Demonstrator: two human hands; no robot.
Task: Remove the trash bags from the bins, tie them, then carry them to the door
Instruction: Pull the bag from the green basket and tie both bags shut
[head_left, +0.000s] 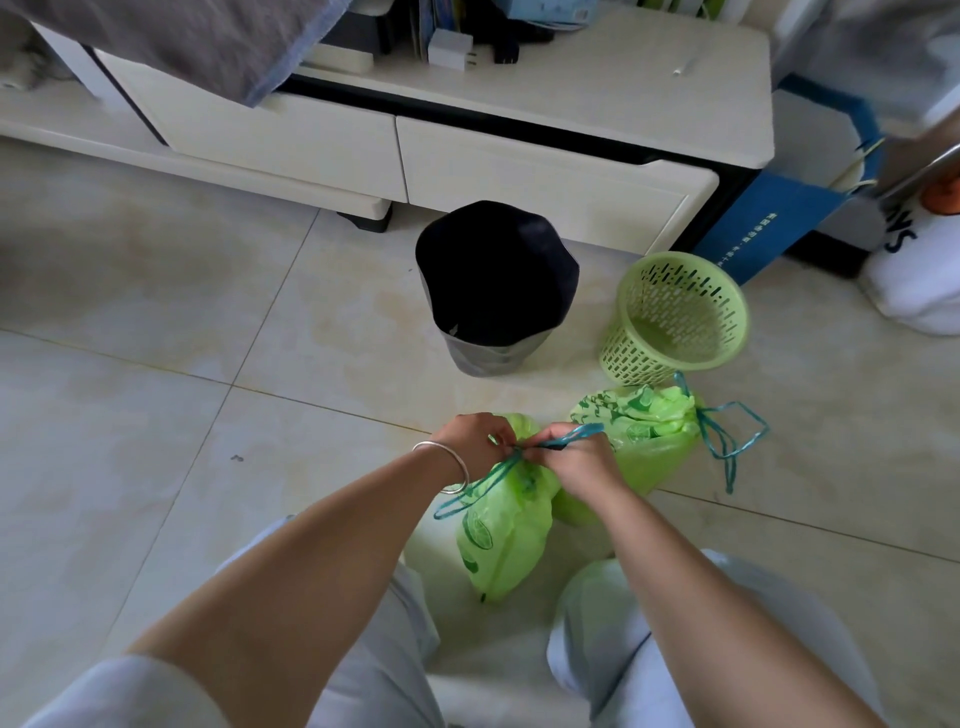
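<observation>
Both hands meet over the neck of a green bag (506, 535) that stands on the floor (156, 364) between the person's knees. The left hand (470, 441) is curled, its fingertips pinching the teal drawstring (488, 480) right at the gathered top of the bag; a silver bangle (451, 467) sits on that wrist. The right hand (576, 460) is also curled, pinching the other end of the same drawstring, and a loop of the string sticks out past its knuckles, up and to the right. The two hands touch or nearly touch at the knot; which, I cannot tell. A longer loop of string hangs down below the left wrist.

Just beyond the right hand lies a second green bag (652, 441), its neck already cinched, with its string ends trailing on the tiles further right. Beyond that bag, a green basket (675, 317) is tipped over with its mouth toward the camera, nothing inside. Ahead of both hands, well apart from them, a grey bin (493, 353) stands upright with a black liner (496, 275) folded over its rim. Behind the bins runs a cream cabinet (545, 171) with two drawers. A blue box (748, 223) leans beside the cabinet, far right of the hands
</observation>
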